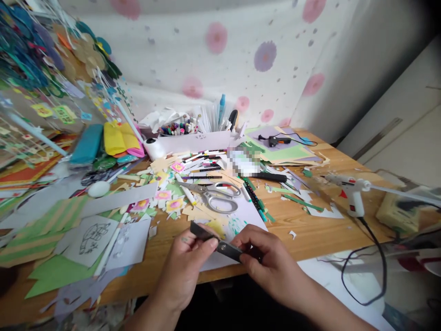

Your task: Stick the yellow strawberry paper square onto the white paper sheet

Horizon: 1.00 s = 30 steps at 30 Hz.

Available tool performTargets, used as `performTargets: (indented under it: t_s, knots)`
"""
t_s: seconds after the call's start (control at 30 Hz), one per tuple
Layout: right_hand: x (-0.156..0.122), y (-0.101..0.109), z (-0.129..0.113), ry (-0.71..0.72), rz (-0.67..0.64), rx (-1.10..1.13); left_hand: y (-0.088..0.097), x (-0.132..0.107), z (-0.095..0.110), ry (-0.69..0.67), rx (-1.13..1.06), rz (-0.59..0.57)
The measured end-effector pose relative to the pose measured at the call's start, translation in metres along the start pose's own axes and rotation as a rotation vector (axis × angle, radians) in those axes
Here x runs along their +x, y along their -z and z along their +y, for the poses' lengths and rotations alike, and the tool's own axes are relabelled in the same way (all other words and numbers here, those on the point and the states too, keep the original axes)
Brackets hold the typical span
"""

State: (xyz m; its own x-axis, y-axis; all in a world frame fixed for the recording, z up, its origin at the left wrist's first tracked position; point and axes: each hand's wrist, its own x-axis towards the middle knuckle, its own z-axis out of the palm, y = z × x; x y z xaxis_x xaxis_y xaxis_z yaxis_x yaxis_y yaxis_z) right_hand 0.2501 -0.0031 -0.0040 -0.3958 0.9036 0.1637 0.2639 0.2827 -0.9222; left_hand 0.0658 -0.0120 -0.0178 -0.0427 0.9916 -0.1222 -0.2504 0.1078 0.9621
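Both my hands hold one long dark strip (206,238), perhaps a ruler or strip of card, low over the front edge of the wooden table (310,230). My left hand (188,262) pinches its left part between thumb and fingers. My right hand (265,259) is closed round its right end. Under the strip lies a pale lilac sheet (241,214) with yellow and green paper cut-outs on it. Grey-handled scissors (215,193) lie just beyond the hands.
A white glue gun (351,191) stands at the right, its black cord (372,257) looping off the table. Coloured paper scraps, markers (253,195) and a pen box (193,138) crowd the middle. Stacked paper and a line drawing (93,236) lie left.
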Motion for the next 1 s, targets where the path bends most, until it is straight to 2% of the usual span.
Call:
performTargets:
  t_s: [0.1, 0.33, 0.53, 0.77, 0.83, 0.9, 1.0]
  knots:
    - [-0.003, -0.004, -0.002, -0.022, -0.031, 0.0, 0.0, -0.003, -0.001, 0.022, -0.011, 0.019]
    - [-0.011, -0.01, -0.006, 0.005, -0.129, -0.111, -0.003, -0.006, -0.001, 0.025, -0.053, -0.051]
    - [-0.011, -0.007, -0.007, -0.02, -0.153, -0.142, 0.0, -0.01, -0.006, 0.029, -0.03, -0.008]
    - [-0.029, -0.008, -0.007, -0.075, -0.268, -0.08, 0.003, -0.026, -0.009, 0.073, 0.039, 0.007]
    - [-0.032, -0.014, -0.007, -0.041, -0.286, -0.054, 0.009, -0.035, -0.01, 0.089, 0.039, 0.06]
    - [-0.029, -0.026, -0.007, 0.011, -0.318, -0.063, 0.02, -0.048, -0.012, 0.103, 0.02, 0.163]
    - [-0.019, -0.061, -0.01, 0.12, -0.451, -0.137, 0.054, -0.075, -0.022, 0.121, -0.022, 0.365]
